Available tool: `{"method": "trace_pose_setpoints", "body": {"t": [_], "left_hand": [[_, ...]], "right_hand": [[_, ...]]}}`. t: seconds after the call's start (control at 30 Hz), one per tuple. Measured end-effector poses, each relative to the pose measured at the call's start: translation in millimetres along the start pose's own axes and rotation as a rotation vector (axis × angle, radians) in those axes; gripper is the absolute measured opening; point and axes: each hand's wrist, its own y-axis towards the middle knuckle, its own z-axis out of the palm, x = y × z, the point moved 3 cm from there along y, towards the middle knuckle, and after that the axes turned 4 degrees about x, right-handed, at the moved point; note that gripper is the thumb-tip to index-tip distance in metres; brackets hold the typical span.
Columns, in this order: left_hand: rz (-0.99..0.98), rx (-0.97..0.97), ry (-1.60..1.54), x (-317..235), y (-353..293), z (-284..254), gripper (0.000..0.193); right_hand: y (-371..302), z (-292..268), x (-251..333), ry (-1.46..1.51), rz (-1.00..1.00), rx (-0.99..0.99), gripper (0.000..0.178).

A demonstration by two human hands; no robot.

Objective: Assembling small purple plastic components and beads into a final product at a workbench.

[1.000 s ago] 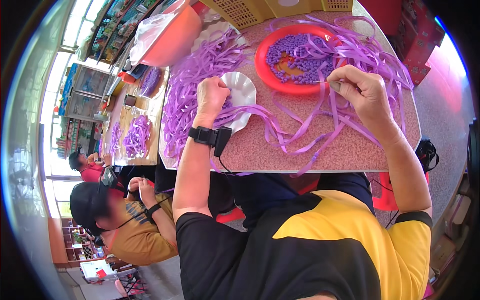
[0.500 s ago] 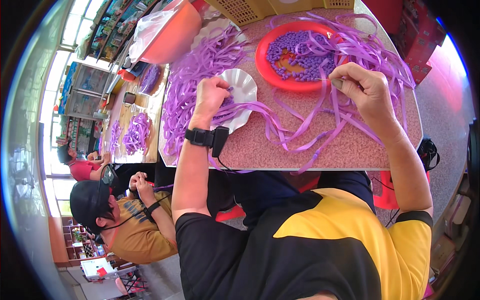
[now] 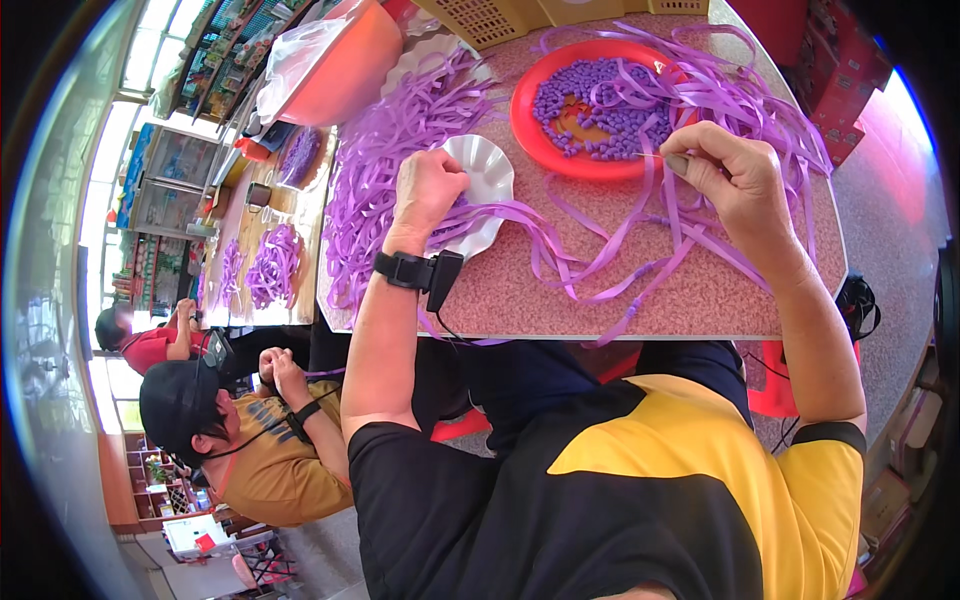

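Observation:
My right hand (image 3: 728, 178) is closed in a pinch on a thin, pale needle (image 3: 650, 154) at the near right rim of a red plate (image 3: 522, 112). Small purple beads (image 3: 635, 135) fill much of that plate. Over a white fluted dish (image 3: 488, 175) my left hand (image 3: 428, 188) has its fingers drawn together; anything between them is hidden. Purple ribbon (image 3: 545, 240) runs from beside the dish across the table toward the right, some strands passing below my right hand. A black strap with a small box (image 3: 440, 280) sits on my left wrist.
A large heap of purple ribbons (image 3: 365, 210) covers the table's left side, with more ribbons (image 3: 770, 120) at the right. A yellow crate (image 3: 560, 14) and an orange basin (image 3: 345, 65) stand at the back. A person (image 3: 270, 450) sits to my left, another (image 3: 165, 340) beyond.
My left hand has shifted slightly right over the dish, covering beads that showed beside its fingers. My right hand has barely moved. The far person in red has raised their hands.

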Motion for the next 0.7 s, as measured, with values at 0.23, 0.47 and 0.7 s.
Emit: {"method": "trace_pose_setpoints", "body": {"t": [0.23,0.47,0.7], "left_hand": [[-0.016,-0.032,-0.038,5,-1,-4,0.011],[-0.17,0.051,-1.039,-22,-17,-21,0.007],[-0.087,0.337,-1.597,-108,-30,0,0.02]], "right_hand": [[1,1,2,0.014,-0.02,-0.006,0.006],[1,1,-2,0.024,0.008,0.014,0.008],[-1,4,-1,0.03,0.007,0.016,0.016]]}}
